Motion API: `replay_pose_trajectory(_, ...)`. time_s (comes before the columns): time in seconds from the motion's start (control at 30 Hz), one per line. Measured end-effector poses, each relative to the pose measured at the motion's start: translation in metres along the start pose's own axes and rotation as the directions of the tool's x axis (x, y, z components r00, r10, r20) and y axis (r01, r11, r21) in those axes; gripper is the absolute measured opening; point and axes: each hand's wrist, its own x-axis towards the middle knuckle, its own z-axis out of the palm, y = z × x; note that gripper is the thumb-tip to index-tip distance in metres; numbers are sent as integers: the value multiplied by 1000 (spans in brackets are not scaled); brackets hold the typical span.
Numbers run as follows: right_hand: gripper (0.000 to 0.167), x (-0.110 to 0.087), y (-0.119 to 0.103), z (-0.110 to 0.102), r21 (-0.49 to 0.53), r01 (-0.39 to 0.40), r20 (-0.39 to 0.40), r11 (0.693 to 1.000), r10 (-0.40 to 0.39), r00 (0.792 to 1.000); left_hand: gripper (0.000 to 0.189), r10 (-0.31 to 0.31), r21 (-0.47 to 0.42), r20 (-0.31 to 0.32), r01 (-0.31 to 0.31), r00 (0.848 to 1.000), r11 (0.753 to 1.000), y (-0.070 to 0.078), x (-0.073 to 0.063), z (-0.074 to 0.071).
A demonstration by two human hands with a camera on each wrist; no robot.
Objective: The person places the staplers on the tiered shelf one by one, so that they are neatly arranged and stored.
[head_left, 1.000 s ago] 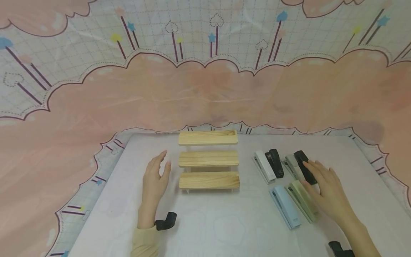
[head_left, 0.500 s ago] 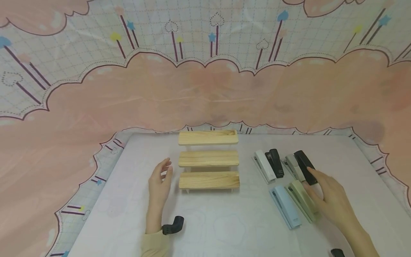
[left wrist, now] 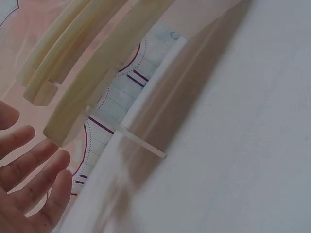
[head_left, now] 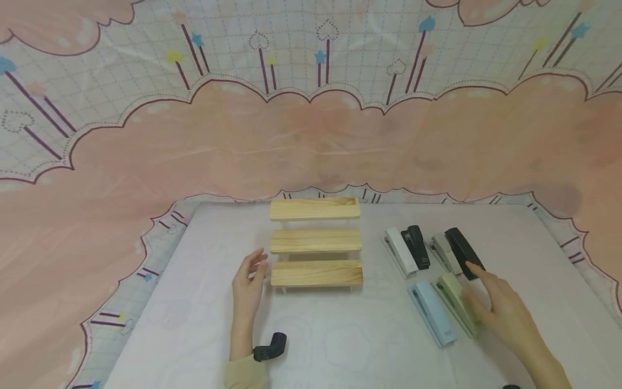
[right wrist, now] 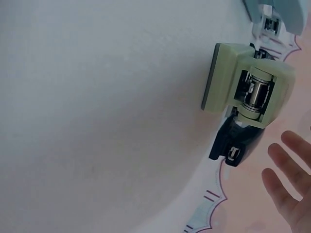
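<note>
A three-tier wooden shelf point(head_left: 316, 274) stands mid-table on clear legs. My left hand point(head_left: 249, 281) is at its left end, fingers loosely bent and holding nothing; in the left wrist view the fingers point(left wrist: 39, 179) come right up to a board's end. My right hand point(head_left: 505, 308) hovers beside the staplers with nothing in its grasp. Its fingertips are close to a long black stapler point(head_left: 461, 249) and a green stapler point(head_left: 455, 302). In the right wrist view its fingers point(right wrist: 286, 165) are spread apart, near the black stapler point(right wrist: 238, 141).
Left of the green stapler lies a light blue stapler point(head_left: 431, 313). Behind are a white stapler point(head_left: 400, 253), a small black stapler point(head_left: 416, 247) and a grey stapler point(head_left: 444, 254). A patterned cloth point(head_left: 340, 140) hangs behind the white table point(head_left: 311, 346).
My left hand has moved right and nearer the camera, toward the shelf's lowest board. My right hand has drawn back slightly from the long black stapler. The staplers and shelf stay put.
</note>
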Motion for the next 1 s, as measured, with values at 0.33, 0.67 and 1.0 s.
replay_pose_trajectory(0.33, 65, -4, 2, 1, -35, -75, 98, 997, 78, 992, 40, -108, -103, 80, 116, 991, 988, -11, -3, 1)
replay_pose_trajectory(0.67, 64, -6, 3, 6, -24, -67, 92, 997, 69, 993, 43, -134, -159, 162, 160, 978, 974, -20, -6, 0)
replay_pose_trajectory(1.0, 63, -4, -2, 7, -47, -87, 119, 995, 92, 989, 41, -182, -251, 221, 236, 958, 939, -27, -5, 0)
